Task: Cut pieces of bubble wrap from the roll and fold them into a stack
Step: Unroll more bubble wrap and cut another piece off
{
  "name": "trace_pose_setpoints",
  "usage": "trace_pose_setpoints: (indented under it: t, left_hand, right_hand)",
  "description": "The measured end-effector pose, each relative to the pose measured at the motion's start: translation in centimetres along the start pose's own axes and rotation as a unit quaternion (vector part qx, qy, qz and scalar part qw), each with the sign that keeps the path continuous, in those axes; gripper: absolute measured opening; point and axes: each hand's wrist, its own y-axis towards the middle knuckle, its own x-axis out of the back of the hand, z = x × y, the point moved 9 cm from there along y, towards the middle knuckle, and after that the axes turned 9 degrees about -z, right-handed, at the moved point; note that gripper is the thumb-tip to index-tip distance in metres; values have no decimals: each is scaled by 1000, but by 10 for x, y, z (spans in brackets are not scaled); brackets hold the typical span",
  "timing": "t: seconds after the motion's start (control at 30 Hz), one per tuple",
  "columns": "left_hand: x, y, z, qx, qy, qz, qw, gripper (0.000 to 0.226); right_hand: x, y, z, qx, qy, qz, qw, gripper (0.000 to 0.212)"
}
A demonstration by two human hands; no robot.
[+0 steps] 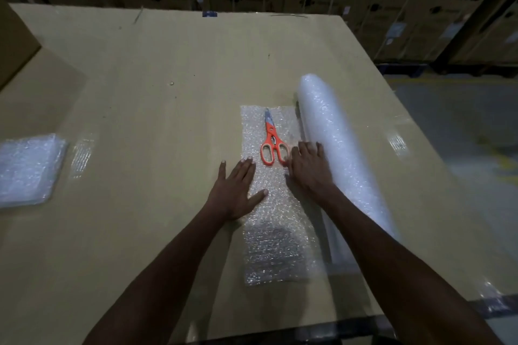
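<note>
Left hand (236, 190) lies flat, fingers spread, on the bubble wrap sheet (276, 246); right hand (308, 166) rests open beside orange scissors (271, 140), seemingly touching the roll (340, 154) at centre right.

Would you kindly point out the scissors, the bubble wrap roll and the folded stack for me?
scissors (271, 139): head view, on the orange pivot area.
bubble wrap roll (330, 131): head view, on its upper curved side.
folded stack (26, 168): head view, on its top sheet.

Matt cardboard tabletop (157, 109), glossy clear plastic bubble wrap roll (333, 145), orange plastic-handled scissors (272, 140) w/ metal blades
</note>
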Motion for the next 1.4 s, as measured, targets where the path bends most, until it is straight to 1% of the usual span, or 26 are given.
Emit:
trace_pose_setpoints:
  t: [0.03, 0.07, 0.13, 0.17, 0.23, 0.33, 0.4, 0.47, 0.57, 0.63, 0.7, 0.77, 0.8, 0.83, 0.9, 0.93, 1.03, 1.1, 1.3, 1.37, 1.4]
  left_hand:
    - [2, -3, 6, -3, 3, -4, 1000, 93]
    - [3, -6, 12, -6, 7, -8, 1000, 93]
    - [7, -10, 18, -9, 20, -2, 1000, 92]
    - [10, -12, 19, -10, 30, 2, 999, 91]
    - [20, -10, 15, -14, 41, -16, 999, 89]
    - [30, 4, 3, -7, 13, -47, 999, 87]
    - [26, 19, -6, -6, -15, -45, 999, 91]
    - [17, 30, -12, -5, -60, -32, 998, 100]
    - [2, 28, -13, 7, -107, -19, 994, 107]
    - [-1, 22, -10, 20, -108, -29, 993, 107]
    - [0, 17, -8, 30, -115, -34, 992, 106]
    - [1, 13, -5, 37, -115, -34, 992, 104]
    - [1, 10, -1, 39, -110, -30, 993, 105]
    - [0, 5, 3, 41, -102, -25, 994, 106]
    - [-2, 0, 9, 41, -73, -19, 996, 109]
    - [-3, 0, 9, 41, -64, -15, 997, 110]
    - [-2, 3, 11, 37, -58, -17, 997, 110]
    - [-3, 3, 9, 36, -53, -15, 998, 108]
    - [2, 2, 10, 39, -45, -22, 998, 108]
    - [5, 1, 11, 45, -52, -22, 997, 108]
    - [6, 1, 11, 46, -54, -21, 997, 108]
  right_hand:
    - [2, 1, -4, -2, -14, -1, 1000, 48]
    - [4, 2, -8, -4, -29, 0, 1000, 46]
    - [7, -1, -17, -16, -59, 4, 998, 49]
    - [8, -4, -21, -25, -74, 5, 997, 51]
    - [12, -13, -30, -55, -94, 0, 994, 58]
    - [18, -31, -49, -140, -85, 4, 986, 74]
    - [22, -44, -63, -196, -63, 8, 979, 83]
    - [25, -53, -75, -230, -41, 15, 972, 94]
    - [30, -52, -86, -225, -1, 16, 974, 107]
    - [34, -49, -101, -215, 38, 9, 976, 107]
    - [37, -47, -124, -211, 115, 1, 971, 107]
    - [41, -49, -151, -223, 213, -5, 951, 108]
    - [42, -50, -161, -229, 238, -2, 944, 107]
    - [42, -51, -168, -238, 238, 7, 941, 106]
    - [36, -50, -176, -255, 195, 36, 946, 104]
    - [35, -49, -174, -256, 154, 44, 953, 104]
    - [35, -51, -150, -216, 24, 19, 976, 103]
    - [28, -57, -140, -186, -24, 1, 982, 106]
    - [32, -48, -139, -181, -30, 11, 983, 116]
    - [38, -40, -124, -157, -48, -18, 986, 114]
    - [42, -35, -112, -145, -50, -33, 988, 110]
